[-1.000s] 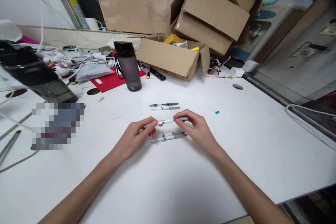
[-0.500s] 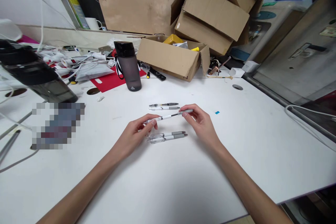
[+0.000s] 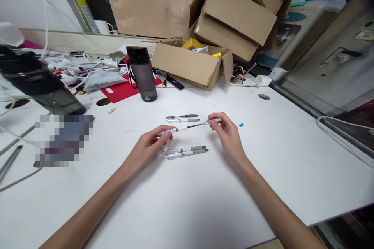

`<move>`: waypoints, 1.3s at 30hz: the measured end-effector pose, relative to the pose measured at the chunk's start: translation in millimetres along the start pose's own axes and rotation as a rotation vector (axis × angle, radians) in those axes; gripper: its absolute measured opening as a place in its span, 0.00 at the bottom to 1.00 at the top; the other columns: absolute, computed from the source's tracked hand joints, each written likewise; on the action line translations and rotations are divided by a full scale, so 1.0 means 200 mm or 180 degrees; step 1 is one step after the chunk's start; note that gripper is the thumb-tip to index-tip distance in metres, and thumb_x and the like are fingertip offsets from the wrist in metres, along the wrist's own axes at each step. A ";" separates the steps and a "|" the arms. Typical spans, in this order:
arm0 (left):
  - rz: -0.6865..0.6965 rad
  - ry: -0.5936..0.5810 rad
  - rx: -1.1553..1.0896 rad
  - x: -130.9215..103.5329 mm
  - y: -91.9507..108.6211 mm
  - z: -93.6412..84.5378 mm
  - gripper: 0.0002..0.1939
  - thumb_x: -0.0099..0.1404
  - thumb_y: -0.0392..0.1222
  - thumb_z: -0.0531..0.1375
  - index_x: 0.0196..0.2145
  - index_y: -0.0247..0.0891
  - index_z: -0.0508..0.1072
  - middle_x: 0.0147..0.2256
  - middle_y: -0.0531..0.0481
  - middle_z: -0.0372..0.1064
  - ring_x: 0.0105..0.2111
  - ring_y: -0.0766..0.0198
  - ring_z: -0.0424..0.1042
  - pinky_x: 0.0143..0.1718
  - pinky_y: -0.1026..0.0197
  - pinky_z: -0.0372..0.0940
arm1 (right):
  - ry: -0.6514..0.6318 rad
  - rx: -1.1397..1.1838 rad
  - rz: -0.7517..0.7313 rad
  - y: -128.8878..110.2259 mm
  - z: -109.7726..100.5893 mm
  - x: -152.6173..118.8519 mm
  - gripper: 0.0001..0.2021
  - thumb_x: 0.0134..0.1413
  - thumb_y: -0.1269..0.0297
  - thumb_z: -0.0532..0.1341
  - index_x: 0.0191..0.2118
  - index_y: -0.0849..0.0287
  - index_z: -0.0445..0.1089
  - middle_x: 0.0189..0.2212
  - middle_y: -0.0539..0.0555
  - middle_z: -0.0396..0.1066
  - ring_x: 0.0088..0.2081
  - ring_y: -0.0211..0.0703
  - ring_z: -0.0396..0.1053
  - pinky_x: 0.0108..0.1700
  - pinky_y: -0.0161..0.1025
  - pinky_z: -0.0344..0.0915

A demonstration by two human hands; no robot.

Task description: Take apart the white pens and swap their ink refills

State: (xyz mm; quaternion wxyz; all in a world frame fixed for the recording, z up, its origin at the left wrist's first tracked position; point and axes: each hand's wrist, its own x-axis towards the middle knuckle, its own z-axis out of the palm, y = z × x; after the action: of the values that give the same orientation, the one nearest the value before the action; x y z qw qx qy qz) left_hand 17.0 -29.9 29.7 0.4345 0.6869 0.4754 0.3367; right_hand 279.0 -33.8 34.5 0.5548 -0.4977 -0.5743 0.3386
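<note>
Closed around a white pen barrel (image 3: 181, 128) is my left hand (image 3: 154, 140), left of centre over the white table (image 3: 187, 194). A thin dark refill (image 3: 194, 125) sticks out of the barrel's right end. My right hand (image 3: 226, 130) pinches a grey grip section (image 3: 215, 120) just beyond the refill's tip. Behind the hands lie a dark clear pen (image 3: 182, 116) and a white and grey pen (image 3: 181, 120), side by side. In front of them, two more white and grey pens (image 3: 187, 153) rest together.
A dark bottle (image 3: 143, 74) stands behind, near an open cardboard box (image 3: 187, 64) and a remote (image 3: 175, 82). Another bottle (image 3: 43, 81) and a blurred-out object (image 3: 66, 140) are at left. A small blue piece (image 3: 241, 125) lies right of my right hand.
My right hand has moved right with the grey grip section, away from the white barrel. More of the dark refill shows between them. My left hand has shifted slightly left.
</note>
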 end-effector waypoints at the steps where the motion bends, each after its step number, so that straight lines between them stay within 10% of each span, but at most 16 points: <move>1: 0.0001 -0.0002 -0.0007 0.00 0.00 0.00 0.18 0.74 0.56 0.54 0.53 0.46 0.74 0.39 0.50 0.73 0.32 0.62 0.64 0.32 0.62 0.57 | 0.0024 -0.0007 0.0001 0.00 0.00 0.00 0.07 0.63 0.60 0.60 0.43 0.52 0.73 0.43 0.52 0.74 0.43 0.45 0.70 0.48 0.43 0.65; 11: -0.0001 -0.0013 -0.0030 0.00 -0.01 0.00 0.18 0.73 0.57 0.55 0.52 0.46 0.74 0.38 0.51 0.73 0.32 0.63 0.63 0.33 0.62 0.57 | 0.0090 0.0239 0.0214 0.02 -0.02 0.00 0.03 0.60 0.68 0.56 0.35 0.54 0.64 0.34 0.48 0.68 0.34 0.40 0.67 0.42 0.39 0.62; 25: 0.0017 -0.0128 0.0118 -0.01 0.01 0.01 0.20 0.73 0.57 0.54 0.52 0.45 0.75 0.34 0.52 0.71 0.27 0.65 0.59 0.26 0.63 0.52 | -0.0775 -0.0116 0.0347 -0.01 0.05 -0.05 0.17 0.68 0.52 0.55 0.29 0.55 0.64 0.28 0.49 0.64 0.29 0.39 0.62 0.32 0.35 0.62; 39: 0.0019 0.0082 0.0123 0.01 -0.01 -0.03 0.20 0.73 0.57 0.55 0.53 0.44 0.75 0.36 0.50 0.74 0.31 0.62 0.64 0.32 0.62 0.58 | -0.0148 -0.0390 0.0242 0.05 -0.04 0.02 0.21 0.67 0.47 0.56 0.26 0.56 0.63 0.24 0.48 0.63 0.28 0.39 0.61 0.34 0.38 0.58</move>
State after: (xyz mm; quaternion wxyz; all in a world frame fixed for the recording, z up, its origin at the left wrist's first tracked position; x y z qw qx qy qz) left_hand 11.1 -25.8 30.6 0.4139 0.6922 0.4853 0.3376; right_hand 288.6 -27.9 27.0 0.4965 -0.5442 -0.5874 0.3351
